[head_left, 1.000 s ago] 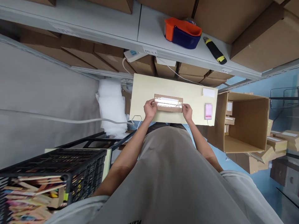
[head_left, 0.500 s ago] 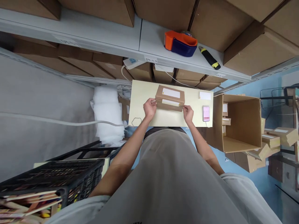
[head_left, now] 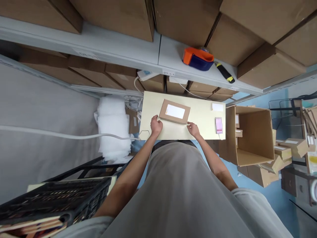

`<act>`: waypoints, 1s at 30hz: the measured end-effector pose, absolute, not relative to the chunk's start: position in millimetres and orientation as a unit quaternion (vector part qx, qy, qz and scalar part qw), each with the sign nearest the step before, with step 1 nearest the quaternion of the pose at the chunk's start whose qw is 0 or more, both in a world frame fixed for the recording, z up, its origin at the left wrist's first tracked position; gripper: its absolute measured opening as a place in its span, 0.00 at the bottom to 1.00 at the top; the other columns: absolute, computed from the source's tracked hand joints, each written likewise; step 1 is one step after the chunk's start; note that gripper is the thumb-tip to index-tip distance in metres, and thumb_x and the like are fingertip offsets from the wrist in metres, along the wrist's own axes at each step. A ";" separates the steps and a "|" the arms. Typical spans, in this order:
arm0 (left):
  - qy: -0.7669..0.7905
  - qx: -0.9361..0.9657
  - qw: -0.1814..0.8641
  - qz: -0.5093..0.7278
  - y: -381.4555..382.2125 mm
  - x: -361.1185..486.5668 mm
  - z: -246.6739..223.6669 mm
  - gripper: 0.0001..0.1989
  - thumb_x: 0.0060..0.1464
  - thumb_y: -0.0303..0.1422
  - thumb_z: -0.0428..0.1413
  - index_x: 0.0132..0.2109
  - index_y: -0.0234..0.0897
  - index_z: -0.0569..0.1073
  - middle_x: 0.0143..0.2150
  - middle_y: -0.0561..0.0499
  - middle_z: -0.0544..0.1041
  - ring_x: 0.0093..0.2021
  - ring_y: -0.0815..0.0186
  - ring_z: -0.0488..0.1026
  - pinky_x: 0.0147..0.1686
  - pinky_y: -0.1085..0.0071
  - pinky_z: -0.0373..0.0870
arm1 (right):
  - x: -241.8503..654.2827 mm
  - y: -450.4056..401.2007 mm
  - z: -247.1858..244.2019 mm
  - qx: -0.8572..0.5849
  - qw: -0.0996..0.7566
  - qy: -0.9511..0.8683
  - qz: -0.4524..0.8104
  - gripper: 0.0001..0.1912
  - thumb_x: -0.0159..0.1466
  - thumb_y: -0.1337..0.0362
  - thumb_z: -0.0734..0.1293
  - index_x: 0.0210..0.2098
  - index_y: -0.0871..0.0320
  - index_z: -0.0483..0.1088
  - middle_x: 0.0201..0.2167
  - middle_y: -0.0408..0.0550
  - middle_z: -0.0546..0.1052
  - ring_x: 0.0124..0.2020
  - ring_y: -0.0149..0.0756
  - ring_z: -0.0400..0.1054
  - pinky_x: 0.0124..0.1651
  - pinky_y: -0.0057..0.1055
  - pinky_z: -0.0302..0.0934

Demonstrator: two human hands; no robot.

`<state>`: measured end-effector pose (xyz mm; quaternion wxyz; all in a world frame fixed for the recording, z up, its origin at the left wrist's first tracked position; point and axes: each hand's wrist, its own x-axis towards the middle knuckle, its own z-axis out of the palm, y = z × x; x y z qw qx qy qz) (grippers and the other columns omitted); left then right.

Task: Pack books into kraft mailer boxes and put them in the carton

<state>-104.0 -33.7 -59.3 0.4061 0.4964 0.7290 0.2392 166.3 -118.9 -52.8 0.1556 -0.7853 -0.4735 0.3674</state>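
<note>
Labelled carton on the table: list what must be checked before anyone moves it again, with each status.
1. Carton within the edges of the table: ok.
2. White label facing up: ok.
3. Label print legible: cannot tell, too small.
4. Left hand gripping firmly: cannot tell; it is at the carton's left end.
5. Right hand gripping firmly: cannot tell; fingertips are by the near right corner.
6. Phone apart from the carton: ok, near the table's right end.
</note>
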 end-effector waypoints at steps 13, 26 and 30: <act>0.472 0.539 0.411 0.564 62.5 -9.4 110.8 0.08 0.69 0.29 0.57 0.45 0.42 0.82 0.52 0.45 0.86 0.59 0.57 0.83 0.67 0.57 0.77 | 224.0 110.0 158.3 -0.688 0.227 -0.688 -0.042 0.28 0.75 0.59 0.63 0.72 0.61 0.66 0.72 0.70 0.72 0.73 0.62 0.66 0.77 0.66 0.60; 0.526 0.432 0.437 0.588 -9.1 -25.9 99.8 0.10 0.68 0.27 0.56 0.46 0.40 0.82 0.50 0.46 0.88 0.53 0.59 0.86 0.61 0.59 0.83 | 236.9 158.0 179.0 -0.633 0.239 -0.730 0.103 0.30 0.73 0.44 0.73 0.59 0.62 0.69 0.48 0.64 0.83 0.59 0.66 0.78 0.68 0.65 0.68; 0.514 0.452 0.401 0.609 -48.6 11.4 105.0 0.06 0.71 0.33 0.61 0.50 0.41 0.81 0.50 0.45 0.88 0.52 0.60 0.87 0.58 0.61 0.85 | 219.1 61.5 163.4 -0.526 0.386 -0.699 0.294 0.34 0.72 0.33 0.71 0.58 0.55 0.71 0.51 0.57 0.84 0.58 0.54 0.79 0.67 0.54 0.73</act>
